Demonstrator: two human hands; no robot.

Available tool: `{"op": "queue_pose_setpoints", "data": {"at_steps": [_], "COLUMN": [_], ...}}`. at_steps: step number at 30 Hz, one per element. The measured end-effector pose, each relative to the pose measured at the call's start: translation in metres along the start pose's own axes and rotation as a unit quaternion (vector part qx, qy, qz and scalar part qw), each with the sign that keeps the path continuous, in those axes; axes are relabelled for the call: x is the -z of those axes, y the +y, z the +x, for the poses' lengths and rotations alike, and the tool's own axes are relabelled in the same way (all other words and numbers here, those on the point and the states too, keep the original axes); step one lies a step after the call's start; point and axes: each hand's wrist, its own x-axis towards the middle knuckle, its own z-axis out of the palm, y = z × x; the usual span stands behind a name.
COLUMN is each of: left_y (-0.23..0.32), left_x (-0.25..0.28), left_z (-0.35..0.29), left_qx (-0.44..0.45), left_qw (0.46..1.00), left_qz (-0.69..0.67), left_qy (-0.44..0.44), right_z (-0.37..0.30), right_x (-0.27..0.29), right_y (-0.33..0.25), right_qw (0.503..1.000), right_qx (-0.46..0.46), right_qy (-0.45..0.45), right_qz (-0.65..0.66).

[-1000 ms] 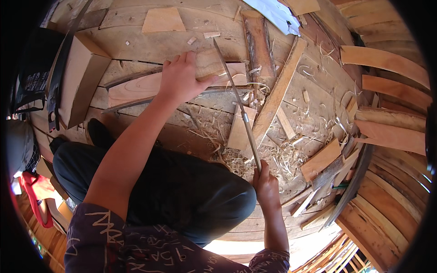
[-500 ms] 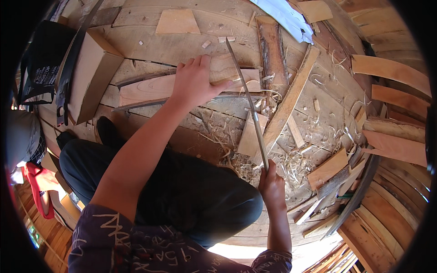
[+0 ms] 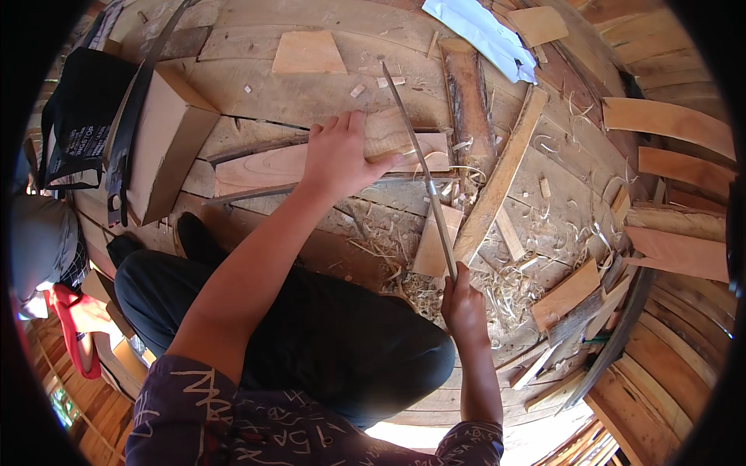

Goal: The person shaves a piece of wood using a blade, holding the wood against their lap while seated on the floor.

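My left hand (image 3: 336, 154) is closed on a short pale wood block (image 3: 388, 133), its fingers over the far edge and its thumb along the near side. Beneath lies a longer flat board (image 3: 260, 171) with curved grain. In my right hand (image 3: 464, 311) is a long, narrow knife (image 3: 433, 190), gripped at the lower end of its long handle. The blade points away from me, seen nearly edge-on, and crosses the view beside the block's right end. Whether it touches the wood I cannot tell. A thin curled shaving shows beside the blade.
Wood shavings (image 3: 505, 299) litter the plank floor. A bark-edged board (image 3: 468, 101), a long strip (image 3: 505, 171) and small offcuts lie around. A cardboard box (image 3: 175, 140) and black bag (image 3: 81, 116) stand left; a pale blue sheet (image 3: 482, 35) is at the far side.
The whole view has shifted slightly, so the floor and boards sit lower. The knife tip has moved a little away and left relative to the boards. My left hand stays on the block.
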Motion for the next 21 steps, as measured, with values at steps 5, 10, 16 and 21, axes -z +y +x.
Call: {"op": "queue_pose_setpoints", "data": {"at_steps": [5, 10, 16, 21], "left_y": [-0.005, -0.002, -0.002, -0.005], "left_x": [-0.001, -0.004, -0.003, -0.001], "left_z": [0.001, 0.000, 0.003, 0.000], "left_qx": [-0.011, -0.014, -0.002, 0.005], "left_qw": [1.000, 1.000, 1.000, 1.000], "left_qz": [0.008, 0.004, -0.007, 0.010], "left_qy": [0.009, 0.017, 0.022, -0.001], "right_z": [-0.061, -0.017, 0.022, -0.050], "right_x": [0.022, 0.008, 0.000, 0.013], "right_y": [-0.001, 0.003, 0.000, 0.006], "right_qw": [0.996, 1.000, 1.000, 0.997], "right_qx": [-0.063, 0.003, 0.013, -0.047], "right_qy": [-0.040, 0.002, -0.009, -0.046], "right_qz": [0.038, 0.020, 0.017, 0.029]}}
